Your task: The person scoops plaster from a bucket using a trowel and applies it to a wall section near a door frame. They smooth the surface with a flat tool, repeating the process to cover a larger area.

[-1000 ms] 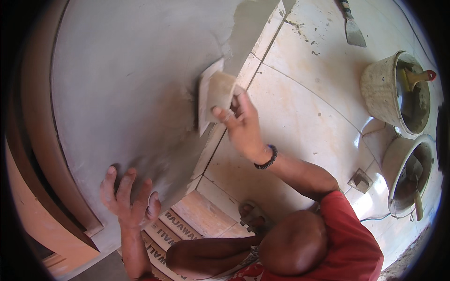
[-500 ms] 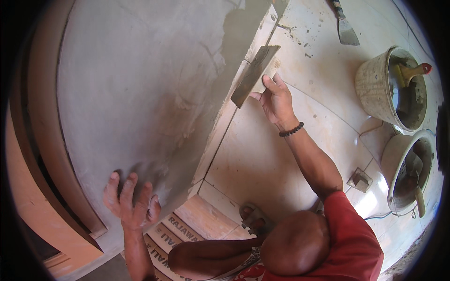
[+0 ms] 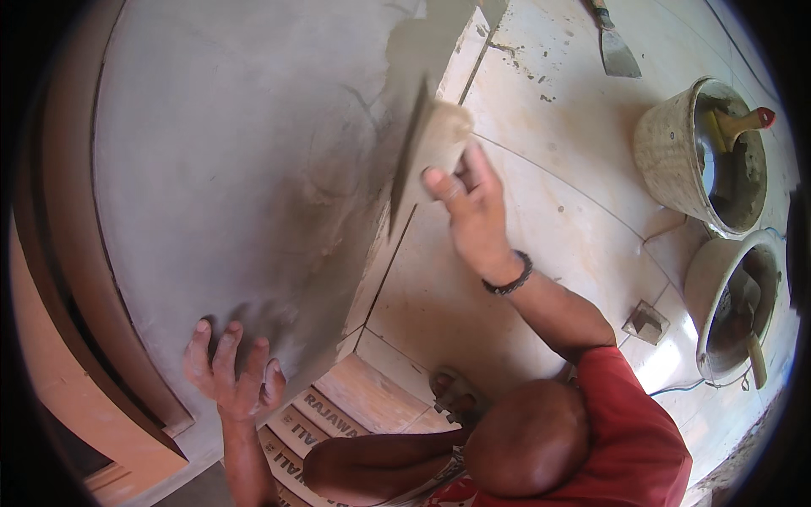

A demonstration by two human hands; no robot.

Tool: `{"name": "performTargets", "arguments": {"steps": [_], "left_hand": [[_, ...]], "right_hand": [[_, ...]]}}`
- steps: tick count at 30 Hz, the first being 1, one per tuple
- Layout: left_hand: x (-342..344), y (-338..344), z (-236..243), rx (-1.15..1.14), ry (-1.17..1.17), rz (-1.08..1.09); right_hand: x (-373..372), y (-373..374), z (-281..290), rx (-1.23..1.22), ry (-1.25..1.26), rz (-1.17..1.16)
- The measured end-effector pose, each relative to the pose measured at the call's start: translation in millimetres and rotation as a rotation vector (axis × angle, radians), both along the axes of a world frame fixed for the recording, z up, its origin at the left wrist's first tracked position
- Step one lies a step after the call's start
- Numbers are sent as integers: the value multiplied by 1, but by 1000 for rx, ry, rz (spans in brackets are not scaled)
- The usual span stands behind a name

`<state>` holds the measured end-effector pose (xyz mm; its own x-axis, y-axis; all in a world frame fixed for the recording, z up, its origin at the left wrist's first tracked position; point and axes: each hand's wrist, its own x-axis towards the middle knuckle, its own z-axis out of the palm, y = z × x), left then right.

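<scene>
Beside a grey wall and tiled floor in the head view, has cardboard printed in dark capitals near the knee. Grips the trowel in right fingers by the wall's edge, blade now edge-on, flat face visible half a second earlier. Spreads left fingers against the wall.

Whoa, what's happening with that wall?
A person in a red shirt grips a flat plastering trowel in the right hand, by the lower edge of the grey plastered wall. It's too blurred to tell if it's touching. The left hand is spread at the wall. On the tiled floor are a scraper and two buckets, one holding a paintbrush, the other a wooden-handled trowel.
</scene>
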<state>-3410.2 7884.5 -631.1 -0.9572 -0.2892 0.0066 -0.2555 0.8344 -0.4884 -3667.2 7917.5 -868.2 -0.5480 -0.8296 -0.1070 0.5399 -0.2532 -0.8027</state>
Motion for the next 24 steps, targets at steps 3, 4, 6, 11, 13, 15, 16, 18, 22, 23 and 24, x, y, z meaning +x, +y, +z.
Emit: {"name": "performTargets", "arguments": {"steps": [3,4,6,11,13,15,16,18,22,23,24], "left_hand": [[0,1,-2,-8,7,24],[0,1,-2,-9,8,20],[-3,0,0,-19,-5,14],[-1,0,-3,-28,-9,5],[-2,1,-3,-27,-6,14],[0,1,-4,-17,12,19],[-2,0,-4,-20,12,13],[-3,-1,-4,-29,11,3],[2,-2,-4,-18,16,-3],[3,-1,-4,-18,15,3],[3,0,-4,-17,16,9]], "right_hand": [[-36,-14,-44,-15,-383,-15],[-43,-22,-57,-19,-421,-16],[-53,-37,-70,-32,-514,-12],[-33,-56,-27,45,-209,-53],[-10,-55,-15,-13,66,-107],[10,-43,-3,-95,250,-93],[20,-33,5,-151,299,-54],[24,-16,11,-176,294,46],[-8,-12,-19,-141,-122,15],[-25,-16,-27,-158,-294,13],[-43,-19,-35,-175,-467,-3]]}}
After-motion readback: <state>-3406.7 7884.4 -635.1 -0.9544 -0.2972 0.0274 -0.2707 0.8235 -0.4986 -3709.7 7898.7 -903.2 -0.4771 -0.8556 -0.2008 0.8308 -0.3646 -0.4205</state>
